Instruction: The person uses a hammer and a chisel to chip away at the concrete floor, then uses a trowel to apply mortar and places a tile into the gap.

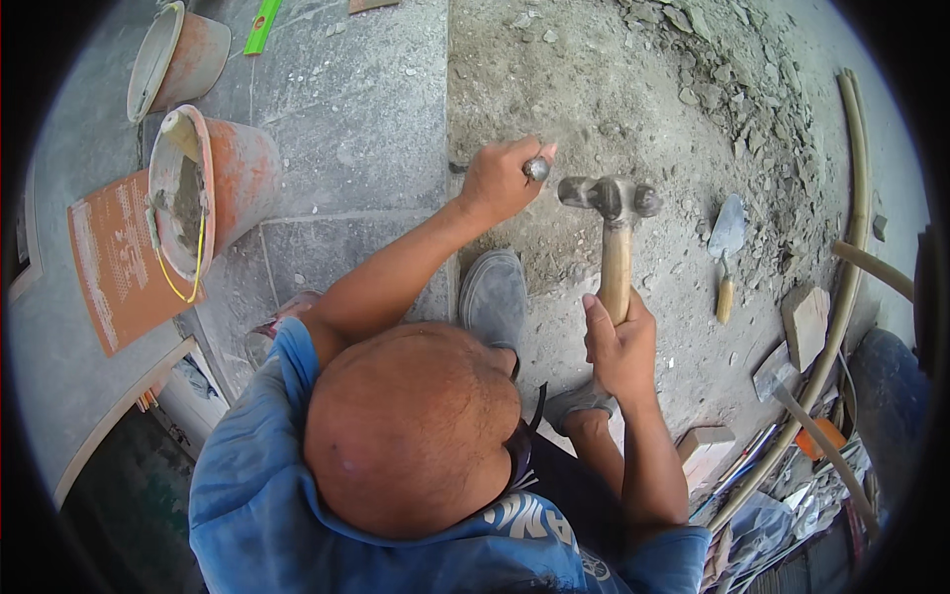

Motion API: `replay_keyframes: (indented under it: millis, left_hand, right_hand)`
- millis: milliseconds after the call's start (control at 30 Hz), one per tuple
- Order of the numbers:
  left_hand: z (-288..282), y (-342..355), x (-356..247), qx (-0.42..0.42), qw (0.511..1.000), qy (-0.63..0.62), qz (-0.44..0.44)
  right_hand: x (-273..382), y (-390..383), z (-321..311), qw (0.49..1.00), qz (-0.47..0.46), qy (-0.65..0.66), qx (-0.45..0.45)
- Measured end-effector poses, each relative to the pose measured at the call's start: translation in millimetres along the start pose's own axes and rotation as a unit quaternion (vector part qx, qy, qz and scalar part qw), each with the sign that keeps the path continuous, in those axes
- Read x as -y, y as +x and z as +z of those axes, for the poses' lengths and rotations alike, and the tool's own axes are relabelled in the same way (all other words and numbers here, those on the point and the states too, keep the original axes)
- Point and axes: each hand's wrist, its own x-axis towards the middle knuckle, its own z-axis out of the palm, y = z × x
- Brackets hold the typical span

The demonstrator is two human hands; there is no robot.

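My left hand (498, 186) is closed around a metal chisel (536, 169), its round struck end facing up out of the fist. The chisel's other end pokes out on the hand's left, by the edge where grey floor tiles (366, 119) meet bare, broken-up ground (534, 89). In my right hand (625, 348) is a hammer (616, 262), gripped low on its wooden handle. The steel head is raised just right of the chisel, apart from it. Both of my feet rest on the ground below the hands.
Two mortar-stained buckets (242, 178) stand at the left, one holding a wooden-handled tool, beside brown cardboard (104, 262). A green level (261, 25) lies beyond. At right are a trowel (727, 233), rubble (732, 89), long poles (859, 168) and tile pieces (806, 325).
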Motion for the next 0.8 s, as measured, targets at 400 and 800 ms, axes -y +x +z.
replay_keyframes:
  millis: [400, 800]
  left_hand:
    - [-2.3, -1.8, -4.3, 0.094, 0.995, 0.025, 0.012]
    - [-4.0, -9.7, 6.7, 0.102, 0.994, 0.048, -0.002]
  right_hand:
    - [117.8, -31.6, -120.7, 0.836, -0.42, 0.308, -0.172]
    - [85.3, -9.8, -54.0, 0.946, -0.163, 0.225, -0.167]
